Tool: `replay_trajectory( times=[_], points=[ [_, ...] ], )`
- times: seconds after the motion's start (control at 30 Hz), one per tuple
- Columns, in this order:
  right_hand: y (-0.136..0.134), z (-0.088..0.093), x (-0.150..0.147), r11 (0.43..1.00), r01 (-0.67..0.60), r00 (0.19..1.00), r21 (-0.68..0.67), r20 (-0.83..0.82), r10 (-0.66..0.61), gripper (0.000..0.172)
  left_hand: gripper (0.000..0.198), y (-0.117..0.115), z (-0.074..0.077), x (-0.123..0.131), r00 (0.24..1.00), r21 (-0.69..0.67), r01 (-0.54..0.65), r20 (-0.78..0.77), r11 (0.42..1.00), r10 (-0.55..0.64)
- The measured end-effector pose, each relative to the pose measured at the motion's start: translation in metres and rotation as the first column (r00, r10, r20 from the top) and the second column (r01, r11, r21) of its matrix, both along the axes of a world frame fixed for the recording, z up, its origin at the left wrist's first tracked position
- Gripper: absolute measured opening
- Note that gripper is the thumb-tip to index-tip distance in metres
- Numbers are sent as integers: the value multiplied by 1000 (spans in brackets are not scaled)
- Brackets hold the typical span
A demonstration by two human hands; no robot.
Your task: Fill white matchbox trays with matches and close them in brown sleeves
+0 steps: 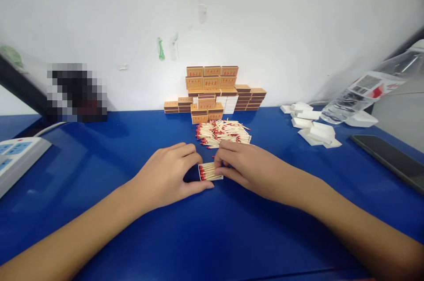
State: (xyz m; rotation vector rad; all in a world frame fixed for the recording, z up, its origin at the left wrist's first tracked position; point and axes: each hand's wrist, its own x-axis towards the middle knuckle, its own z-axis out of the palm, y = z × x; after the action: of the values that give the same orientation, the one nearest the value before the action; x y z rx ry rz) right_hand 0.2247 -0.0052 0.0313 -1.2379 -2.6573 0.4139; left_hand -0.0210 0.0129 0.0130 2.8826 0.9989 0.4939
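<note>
A small white matchbox tray lies on the blue table, filled with red-tipped matches whose heads point left. My left hand steadies the tray, fingers at its far left corner and thumb along its near edge. Over the tray's right end is my right hand, its thumb and fingers pinched together on the matches there; the fingertips hide that end. Just beyond both hands spreads a heap of loose matches, partly covered by the right hand. One stray red match head shows between the heap and the tray.
Matchboxes are stacked against the white wall. White empty trays lie in a pile to the right, near a leaning plastic bottle and a dark phone. A power strip sits at the left edge.
</note>
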Motion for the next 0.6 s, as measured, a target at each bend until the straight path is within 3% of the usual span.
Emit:
replay_trajectory(
  times=[0.6],
  points=[
    [1, -2, 3, 1000, -14, 998, 8, -60, 14, 14, 42, -1, 1, 0, 1000, 5, -2, -8, 1000, 2]
  ],
)
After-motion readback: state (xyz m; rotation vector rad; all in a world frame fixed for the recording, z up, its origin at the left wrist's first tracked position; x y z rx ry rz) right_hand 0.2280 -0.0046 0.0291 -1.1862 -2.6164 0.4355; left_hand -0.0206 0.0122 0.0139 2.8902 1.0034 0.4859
